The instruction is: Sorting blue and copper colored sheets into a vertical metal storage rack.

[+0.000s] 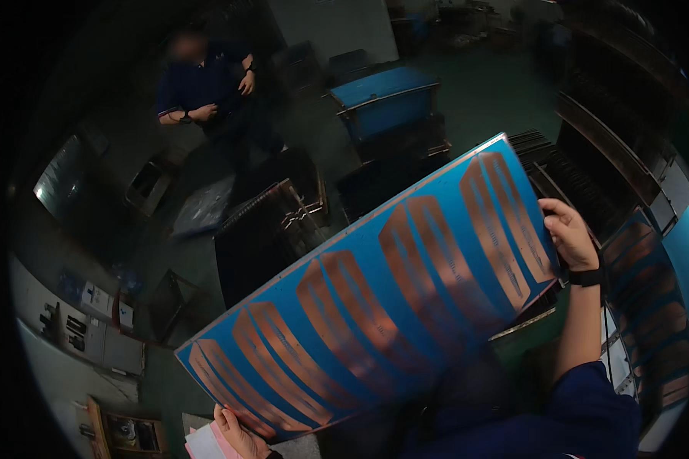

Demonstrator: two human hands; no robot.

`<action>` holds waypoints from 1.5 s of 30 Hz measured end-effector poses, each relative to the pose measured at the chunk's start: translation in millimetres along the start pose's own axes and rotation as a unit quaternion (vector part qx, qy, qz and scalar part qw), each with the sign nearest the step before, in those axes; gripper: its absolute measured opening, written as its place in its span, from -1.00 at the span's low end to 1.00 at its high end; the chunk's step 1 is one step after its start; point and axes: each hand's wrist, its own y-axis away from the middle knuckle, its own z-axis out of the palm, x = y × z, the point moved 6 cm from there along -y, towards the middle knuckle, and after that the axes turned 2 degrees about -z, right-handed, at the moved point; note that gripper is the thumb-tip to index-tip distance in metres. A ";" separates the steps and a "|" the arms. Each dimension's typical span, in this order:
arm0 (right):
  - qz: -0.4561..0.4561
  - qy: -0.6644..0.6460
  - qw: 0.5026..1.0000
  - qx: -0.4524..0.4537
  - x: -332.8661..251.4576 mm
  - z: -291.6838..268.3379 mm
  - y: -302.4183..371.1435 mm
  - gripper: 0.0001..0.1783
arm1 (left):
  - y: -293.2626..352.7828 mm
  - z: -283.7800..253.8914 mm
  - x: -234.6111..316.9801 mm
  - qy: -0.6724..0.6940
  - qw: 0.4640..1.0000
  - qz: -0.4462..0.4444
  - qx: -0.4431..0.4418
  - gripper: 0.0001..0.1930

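Large copper-striped blue panel (367,294) slants across my remote view, held up with its right end higher. The left hand (239,436) grips its lower left corner; the right hand (570,236) clasps its right edge, fingers curled. Pink-and-white sheets (206,444) show beside the left hand, perhaps touching; I cannot be sure. Beyond, a person (207,92) stands left of a blue-topped cart (386,88).

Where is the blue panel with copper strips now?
In the head view, the blue panel slants across the centre, held between the left hand at its lower-left end and the right hand at its right edge.
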 end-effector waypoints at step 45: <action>0.038 -0.280 0.919 0.275 238.6 -169.6 50.4 -0.62 | 92.3 111.3 28.1 0.072 0.968 -0.111 -0.213 -0.49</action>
